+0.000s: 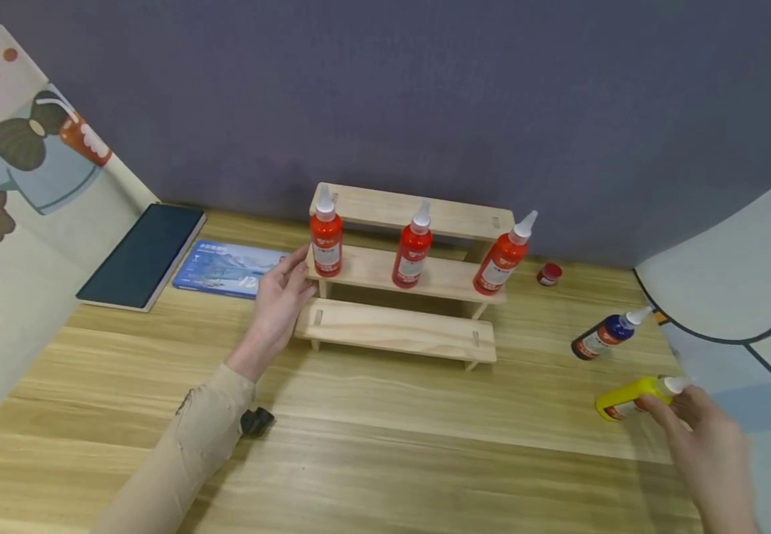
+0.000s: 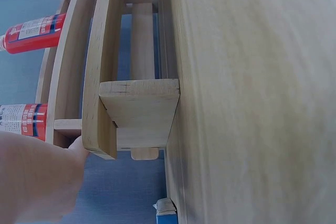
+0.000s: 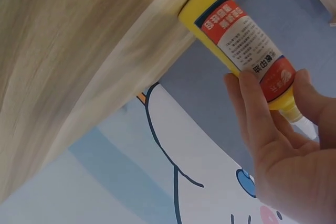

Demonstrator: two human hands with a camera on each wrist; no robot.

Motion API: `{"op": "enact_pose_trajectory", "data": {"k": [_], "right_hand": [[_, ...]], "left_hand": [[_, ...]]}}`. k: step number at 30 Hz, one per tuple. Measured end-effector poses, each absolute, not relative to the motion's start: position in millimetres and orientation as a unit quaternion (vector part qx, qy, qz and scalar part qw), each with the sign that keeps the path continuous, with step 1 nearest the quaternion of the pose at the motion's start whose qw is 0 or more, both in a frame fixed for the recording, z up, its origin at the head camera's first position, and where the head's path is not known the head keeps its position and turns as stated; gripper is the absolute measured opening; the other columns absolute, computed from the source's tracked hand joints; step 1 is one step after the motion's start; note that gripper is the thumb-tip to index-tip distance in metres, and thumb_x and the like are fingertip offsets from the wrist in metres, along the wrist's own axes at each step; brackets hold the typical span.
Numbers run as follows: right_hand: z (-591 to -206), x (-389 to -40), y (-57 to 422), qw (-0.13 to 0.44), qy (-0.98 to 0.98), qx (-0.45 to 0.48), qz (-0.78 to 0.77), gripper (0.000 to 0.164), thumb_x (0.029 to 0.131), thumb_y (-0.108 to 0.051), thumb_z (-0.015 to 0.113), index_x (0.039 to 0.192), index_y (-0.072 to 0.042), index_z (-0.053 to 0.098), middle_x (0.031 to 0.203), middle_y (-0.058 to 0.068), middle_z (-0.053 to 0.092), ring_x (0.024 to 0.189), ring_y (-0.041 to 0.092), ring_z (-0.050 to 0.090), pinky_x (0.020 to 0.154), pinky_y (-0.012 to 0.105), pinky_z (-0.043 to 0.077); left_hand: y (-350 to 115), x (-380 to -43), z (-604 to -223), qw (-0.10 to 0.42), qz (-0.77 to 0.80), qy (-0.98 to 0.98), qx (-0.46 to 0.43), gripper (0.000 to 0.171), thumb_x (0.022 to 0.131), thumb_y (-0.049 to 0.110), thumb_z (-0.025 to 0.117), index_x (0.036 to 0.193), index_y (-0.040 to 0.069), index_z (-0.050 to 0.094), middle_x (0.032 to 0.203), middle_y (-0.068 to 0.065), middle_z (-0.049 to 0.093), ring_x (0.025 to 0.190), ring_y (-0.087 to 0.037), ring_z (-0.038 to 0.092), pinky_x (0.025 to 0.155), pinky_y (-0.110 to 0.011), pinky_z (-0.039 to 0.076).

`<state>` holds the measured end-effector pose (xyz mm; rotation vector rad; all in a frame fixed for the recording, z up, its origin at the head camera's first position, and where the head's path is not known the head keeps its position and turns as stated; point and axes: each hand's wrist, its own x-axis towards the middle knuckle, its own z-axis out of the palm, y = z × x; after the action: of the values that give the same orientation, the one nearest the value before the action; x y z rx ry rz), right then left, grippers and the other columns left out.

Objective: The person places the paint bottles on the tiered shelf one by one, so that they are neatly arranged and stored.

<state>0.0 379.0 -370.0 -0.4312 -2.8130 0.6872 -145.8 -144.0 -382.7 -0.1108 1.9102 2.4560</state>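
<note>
Sleeve (image 1: 178, 445) foremost, our left hand (image 1: 281, 293) is touching the rack (image 1: 395, 326) — gripping or not, we can't tell. Our right hand (image 1: 709, 441) is pinching the yellow bottle (image 1: 628, 395), tilted near the blue bottle (image 1: 602, 337); we're probably picking it up — next calling for a firm hold.

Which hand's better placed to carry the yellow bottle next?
Right, I'd say: the right hand grips the yellow bottle near its nozzle; the left hand is well away, at the left end of the rack.
</note>
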Motion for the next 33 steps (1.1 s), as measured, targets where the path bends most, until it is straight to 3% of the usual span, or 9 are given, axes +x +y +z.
{"op": "enact_pose_trajectory", "data": {"k": [3,5,7,11,20,24,25,27,33], "right_hand": [[-370.4,0.2,377.1,0.099,-0.953,-0.159,0.236,0.032,0.106,-0.012,0.071,0.121,0.014,0.059,0.121,0.044,0.064,0.111,0.065,0.06,0.077,0.067,0.057],[-370.8,-0.2,377.0,0.102,-0.953,-0.159,0.238,0.033,0.107,-0.013,0.07,0.122,0.014,0.059,0.122,0.044,0.063,0.111,0.064,0.061,0.077,0.061,0.06],[-370.9,-0.5,377.3,0.113,-0.953,-0.152,0.235,0.032,0.106,-0.012,0.072,0.122,0.013,0.061,0.121,0.042,0.065,0.109,0.062,0.063,0.07,0.038,0.062],[-369.7,-1.7,375.9,0.135,-0.953,-0.139,0.232,0.031,0.104,-0.012,0.074,0.121,0.012,0.063,0.119,0.04,0.068,0.106,0.059,0.066,0.052,0.002,0.038],[-359.2,-3.8,359.2,0.171,-0.949,-0.136,0.228,0.034,0.102,-0.013,0.076,0.122,0.012,0.065,0.116,0.037,0.071,0.103,0.056,0.068,0.057,-0.005,0.032],[-351.1,-5.7,350.5,0.184,-0.947,-0.129,0.232,0.034,0.1,-0.012,0.08,0.123,0.01,0.067,0.117,0.035,0.072,0.088,0.014,0.076,0.058,-0.006,0.034],[-348.9,-6.3,347.7,0.19,-0.946,-0.124,0.234,0.035,0.099,-0.011,0.081,0.123,0.01,0.068,0.117,0.035,0.072,0.087,0.012,0.075,0.059,-0.006,0.035],[-344.6,-7.7,341.9,0.198,-0.942,-0.119,0.242,0.035,0.096,-0.009,0.083,0.123,0.009,0.069,0.117,0.034,0.072,0.082,-0.017,0.06,0.06,-0.007,0.036],[-331.5,-15.3,322.1,0.207,-0.934,-0.106,0.272,0.038,0.096,-0.011,0.083,0.129,0.004,0.07,0.121,0.03,0.073,0.087,-0.032,0.04,0.066,-0.009,0.039]], "left_hand": [[-144.1,-145.8,-382.6,0.016,0.788,0.614,-0.038,0.051,0.116,0.005,0.038,0.167,0.0,0.029,0.173,-0.02,0.026,0.155,-0.036,0.037,0.125,-0.038,0.04],[-143.9,-145.4,-382.4,0.016,0.788,0.614,-0.037,0.051,0.116,0.005,0.038,0.167,0.0,0.029,0.173,-0.02,0.027,0.154,-0.036,0.037,0.125,-0.039,0.04],[-144.0,-145.2,-382.7,0.015,0.789,0.614,-0.035,0.051,0.116,0.004,0.038,0.166,-0.001,0.029,0.173,-0.02,0.027,0.154,-0.036,0.037,0.125,-0.039,0.04],[-144.4,-144.9,-383.2,0.014,0.788,0.615,-0.03,0.051,0.116,0.005,0.037,0.166,-0.001,0.029,0.173,-0.02,0.027,0.154,-0.037,0.038,0.125,-0.04,0.039],[-144.7,-145.5,-383.3,0.015,0.788,0.614,-0.031,0.051,0.116,0.005,0.037,0.166,-0.001,0.029,0.173,-0.02,0.028,0.155,-0.036,0.037,0.126,-0.04,0.039],[-144.5,-145.2,-382.7,0.015,0.788,0.615,-0.031,0.051,0.116,0.004,0.037,0.167,-0.001,0.029,0.173,-0.02,0.028,0.155,-0.035,0.036,0.126,-0.04,0.038],[-144.3,-145.1,-382.5,0.015,0.787,0.616,-0.031,0.051,0.116,0.004,0.037,0.167,-0.001,0.029,0.173,-0.019,0.028,0.155,-0.035,0.036,0.126,-0.04,0.039],[-144.0,-145.0,-382.3,0.014,0.787,0.616,-0.03,0.051,0.117,0.004,0.037,0.167,-0.001,0.029,0.173,-0.019,0.028,0.155,-0.035,0.036,0.126,-0.04,0.039],[-143.1,-145.4,-382.8,0.009,0.788,0.615,-0.03,0.051,0.117,0.005,0.037,0.166,-0.001,0.03,0.173,-0.019,0.028,0.155,-0.035,0.037,0.126,-0.04,0.039]]}}
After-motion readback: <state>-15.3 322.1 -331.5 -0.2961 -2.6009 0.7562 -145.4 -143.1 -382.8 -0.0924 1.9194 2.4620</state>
